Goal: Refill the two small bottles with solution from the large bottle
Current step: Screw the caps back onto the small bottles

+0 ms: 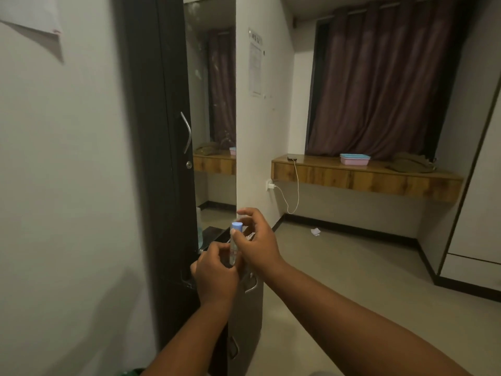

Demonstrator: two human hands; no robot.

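A small clear bottle (233, 249) with a light blue cap stands upright between my two hands, above a dark shelf (214, 232) under the mirror. My left hand (215, 272) wraps around the bottle's lower part. My right hand (256, 240) is at its top, thumb against the side just below the cap and fingers curled around behind it. A larger clear bottle (199, 229) with bluish liquid stands at the shelf's left, partly hidden by the dark cabinet edge. A second small bottle is not visible.
A dark cabinet door (157, 158) with a metal handle rises on the left, a mirror (211, 104) beside it. Drawers (245, 308) sit below the shelf. Far right, a wooden ledge (366, 177) carries plastic boxes, a phone on a charging cable and a bag.
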